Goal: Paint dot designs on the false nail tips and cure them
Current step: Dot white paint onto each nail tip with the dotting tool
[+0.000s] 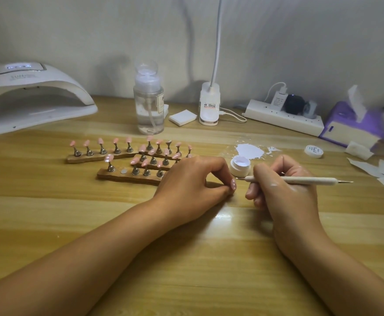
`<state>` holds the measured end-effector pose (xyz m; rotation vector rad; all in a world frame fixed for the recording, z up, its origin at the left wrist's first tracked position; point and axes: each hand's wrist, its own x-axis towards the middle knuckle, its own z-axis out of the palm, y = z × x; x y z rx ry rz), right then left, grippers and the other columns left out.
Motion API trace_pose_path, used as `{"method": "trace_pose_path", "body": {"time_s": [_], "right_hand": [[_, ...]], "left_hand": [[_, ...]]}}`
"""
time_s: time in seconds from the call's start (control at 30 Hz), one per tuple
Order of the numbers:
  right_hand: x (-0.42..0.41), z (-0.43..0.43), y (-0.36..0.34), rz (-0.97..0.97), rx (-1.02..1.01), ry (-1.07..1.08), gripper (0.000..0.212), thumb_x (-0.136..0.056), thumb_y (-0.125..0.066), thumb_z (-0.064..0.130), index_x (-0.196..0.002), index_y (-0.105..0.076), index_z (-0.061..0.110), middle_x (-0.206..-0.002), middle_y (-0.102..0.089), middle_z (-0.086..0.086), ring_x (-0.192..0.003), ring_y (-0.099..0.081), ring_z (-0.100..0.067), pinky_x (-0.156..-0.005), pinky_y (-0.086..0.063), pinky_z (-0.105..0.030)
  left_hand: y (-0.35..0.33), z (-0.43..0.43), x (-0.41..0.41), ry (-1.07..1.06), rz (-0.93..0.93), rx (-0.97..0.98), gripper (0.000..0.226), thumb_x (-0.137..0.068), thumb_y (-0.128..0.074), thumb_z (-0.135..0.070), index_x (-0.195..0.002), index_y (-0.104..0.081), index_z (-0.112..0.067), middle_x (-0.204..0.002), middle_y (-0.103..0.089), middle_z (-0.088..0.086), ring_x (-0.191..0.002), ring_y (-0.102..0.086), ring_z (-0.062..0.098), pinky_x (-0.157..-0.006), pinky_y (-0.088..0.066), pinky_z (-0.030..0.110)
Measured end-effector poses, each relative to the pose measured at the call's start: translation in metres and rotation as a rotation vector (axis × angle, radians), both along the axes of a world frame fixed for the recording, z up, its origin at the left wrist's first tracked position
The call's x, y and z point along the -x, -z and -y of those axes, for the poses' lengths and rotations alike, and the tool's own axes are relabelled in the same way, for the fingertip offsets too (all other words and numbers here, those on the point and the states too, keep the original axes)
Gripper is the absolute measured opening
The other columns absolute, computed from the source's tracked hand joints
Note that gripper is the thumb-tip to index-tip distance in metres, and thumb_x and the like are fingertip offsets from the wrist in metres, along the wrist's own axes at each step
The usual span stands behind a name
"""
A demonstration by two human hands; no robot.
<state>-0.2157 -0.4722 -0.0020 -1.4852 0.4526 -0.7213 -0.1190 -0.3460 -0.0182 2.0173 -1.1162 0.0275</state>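
Two hands engaged: left hand (191, 179) pinches one pink nail tip (233, 184) bearing white dots, low over the table (186, 258); right hand (284, 185) grips one dotting tool (300, 180).
Risk: uncured dots smear if the pinching fingers (220, 170) slide across the tip or the tool wobbles. Behind: one open gel pot (240, 166); roughly eighteen tips on wooden stand strips (127, 175), some hidden; one curing lamp (34, 96), far left.

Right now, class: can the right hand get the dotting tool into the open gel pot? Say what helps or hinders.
Probably yes. The right hand holds the dotting tool with one end just beside the gel pot, which stands lidless with nothing between them.
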Motion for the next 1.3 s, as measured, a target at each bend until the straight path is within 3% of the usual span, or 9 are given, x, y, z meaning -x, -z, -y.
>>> {"method": "trace_pose_path", "body": {"time_s": [0.23, 0.47, 0.7, 0.8, 0.87, 0.97, 1.03, 1.13, 1.3], "right_hand": [[0.002, 0.004, -0.002, 0.099, -0.153, 0.076, 0.034, -0.090, -0.053, 0.002, -0.064, -0.038, 0.017, -0.040, -0.050, -0.002, -0.036, -0.038, -0.009, -0.036, -0.030, -0.017], [0.006, 0.007, -0.003, 0.144, -0.176, 0.097, 0.037, -0.092, -0.052, 0.001, -0.064, -0.037, 0.018, -0.039, -0.047, 0.001, -0.036, -0.036, -0.008, -0.034, -0.027, -0.016], [0.010, 0.006, -0.005, 0.126, -0.171, 0.069, 0.037, -0.096, -0.054, 0.004, -0.065, -0.039, 0.018, -0.041, -0.048, -0.001, -0.038, -0.035, -0.009, -0.034, -0.026, -0.016], [0.012, 0.003, -0.006, 0.081, 0.006, -0.001, 0.028, -0.100, -0.057, 0.033, -0.078, -0.051, 0.016, -0.057, -0.065, -0.006, -0.038, -0.044, -0.012, -0.036, -0.035, -0.017], [0.014, -0.005, -0.007, 0.046, 0.223, -0.083, 0.023, -0.095, -0.053, 0.048, -0.090, -0.061, 0.027, -0.067, -0.072, -0.004, -0.039, -0.052, -0.014, -0.040, -0.042, -0.019], [0.015, -0.017, -0.004, -0.032, 0.660, -0.128, 0.012, -0.093, -0.057, 0.044, -0.088, -0.067, 0.038, -0.068, -0.072, 0.012, -0.045, -0.061, -0.005, -0.050, -0.048, -0.021], [0.011, -0.025, 0.001, -0.126, 0.900, -0.148, 0.009, -0.089, -0.071, 0.036, -0.084, -0.064, 0.036, -0.073, -0.068, 0.021, -0.059, -0.063, 0.001, -0.055, -0.050, -0.025], [0.004, -0.040, 0.004, -0.293, 1.022, -0.197, 0.028, -0.084, -0.071, 0.049, -0.095, -0.048, 0.037, -0.081, -0.055, 0.031, -0.071, -0.055, 0.002, -0.057, -0.042, -0.024], [-0.017, -0.070, 0.000, -0.420, 1.023, -0.229, 0.041, -0.087, -0.062, 0.058, -0.105, -0.029, 0.040, -0.099, -0.054, 0.018, -0.086, -0.047, -0.009, -0.066, -0.036, -0.031]], "left_hand": [[0.001, -0.001, 0.002, -0.029, 0.024, -0.022, 0.013, -0.079, -0.074, -0.029, -0.079, -0.066, -0.039, -0.071, -0.059, -0.035, -0.063, -0.048, -0.018, -0.061, -0.031, 0.019], [-0.006, -0.004, 0.013, -0.040, 0.060, -0.032, 0.007, -0.084, -0.067, -0.032, -0.086, -0.063, -0.037, -0.088, -0.066, -0.025, -0.065, -0.049, -0.016, -0.061, -0.033, 0.018], [-0.049, -0.024, 0.008, -0.090, -0.019, 0.140, 0.013, -0.082, -0.072, -0.025, -0.082, -0.063, -0.035, -0.087, -0.067, -0.024, -0.045, -0.044, 0.004, -0.053, -0.035, 0.017], [-0.081, -0.053, -0.007, -0.126, -0.071, 0.202, 0.012, -0.082, -0.076, -0.024, -0.085, -0.066, -0.030, -0.087, -0.070, -0.018, -0.046, -0.045, 0.002, -0.050, -0.040, 0.016], [-0.094, -0.081, -0.016, -0.167, -0.121, 0.240, 0.010, -0.083, -0.075, -0.024, -0.089, -0.067, -0.027, -0.084, -0.070, -0.020, -0.049, -0.047, 0.000, -0.048, -0.042, 0.014], [-0.091, -0.123, -0.025, -0.248, -0.188, 0.262, 0.006, -0.085, -0.073, -0.022, -0.088, -0.068, -0.023, -0.076, -0.067, -0.020, -0.052, -0.049, 0.003, -0.047, -0.042, 0.012], [-0.078, -0.145, -0.029, -0.325, -0.232, 0.270, 0.006, -0.084, -0.074, -0.020, -0.087, -0.069, -0.020, -0.084, -0.070, -0.012, -0.063, -0.055, 0.023, -0.056, -0.050, 0.018], [-0.055, -0.166, -0.033, -0.402, -0.314, 0.326, 0.007, -0.081, -0.076, -0.013, -0.084, -0.069, -0.015, -0.089, -0.072, -0.001, -0.076, -0.058, 0.034, -0.072, -0.050, 0.034], [-0.038, -0.169, -0.033, -0.420, -0.263, 0.257, 0.009, -0.080, -0.077, -0.016, -0.079, -0.070, -0.022, -0.087, -0.072, -0.007, -0.072, -0.061, 0.008, -0.062, -0.046, 0.012]]}}
